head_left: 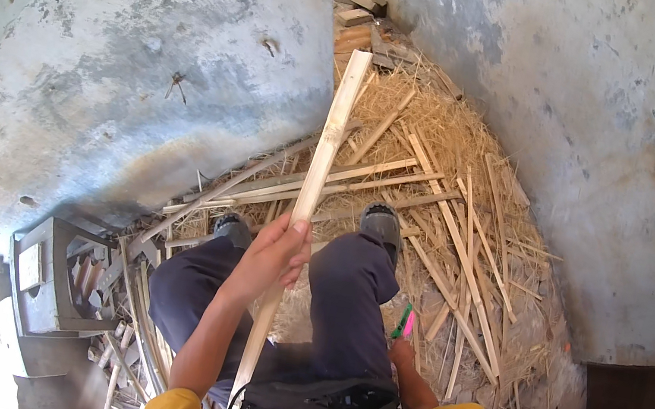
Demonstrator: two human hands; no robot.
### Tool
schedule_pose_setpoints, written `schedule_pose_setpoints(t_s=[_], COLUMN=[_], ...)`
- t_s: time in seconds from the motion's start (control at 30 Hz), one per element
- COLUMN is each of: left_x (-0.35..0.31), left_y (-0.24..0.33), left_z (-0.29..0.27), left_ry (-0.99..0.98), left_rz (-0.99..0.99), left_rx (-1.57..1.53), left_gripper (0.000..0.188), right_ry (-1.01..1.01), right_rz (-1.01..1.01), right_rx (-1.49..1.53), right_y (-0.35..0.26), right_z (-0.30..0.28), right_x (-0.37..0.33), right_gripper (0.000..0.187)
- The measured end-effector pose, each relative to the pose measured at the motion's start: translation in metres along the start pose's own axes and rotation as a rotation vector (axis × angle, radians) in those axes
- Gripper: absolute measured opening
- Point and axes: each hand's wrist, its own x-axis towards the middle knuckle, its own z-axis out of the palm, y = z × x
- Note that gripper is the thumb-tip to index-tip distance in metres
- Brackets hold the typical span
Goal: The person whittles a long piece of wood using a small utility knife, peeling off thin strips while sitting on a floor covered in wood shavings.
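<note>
The left hand point(277, 250) is wrapping its fingers tight around a long pale wooden stick point(318, 168), which is pointing up and away over the knees toward the corner. The right hand point(404, 351) is sitting low beside the right thigh, closed on something small in green and pink point(404, 322); it's mostly hidden, maybe a knife or cutter handle. Both shoes point(382, 223) are resting on a heap of split strips and straw-like shavings point(445, 181) between 2 grey concrete walls point(151, 60).
</note>
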Motion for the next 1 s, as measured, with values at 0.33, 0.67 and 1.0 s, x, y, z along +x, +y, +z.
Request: schedule_pose_setpoints(t_s=[0.33, 0.67, 1.0], left_x=[-0.007, -0.013, -0.023], left_y=[0.005, 0.006, 0.008], left_z=[0.001, 0.001, -0.007], left_ry=[-0.03, -0.089, -0.108], left_rz=[0.01, 0.038, 0.076], left_rx=[-0.038, -0.044, -0.033], left_gripper=[0.031, 0.031, 0.031], right_ry=[-0.258, 0.465, 0.267], right_rz=[0.097, -0.189, -0.078], right_rx=[0.774, 0.665, -0.013], right_y=[0.015, 0.041, 0.013], right_z=[-0.04, -0.154, -0.31], right_x=[-0.016, -0.017, -0.031], right_gripper=[0.095, 0.096, 0.106])
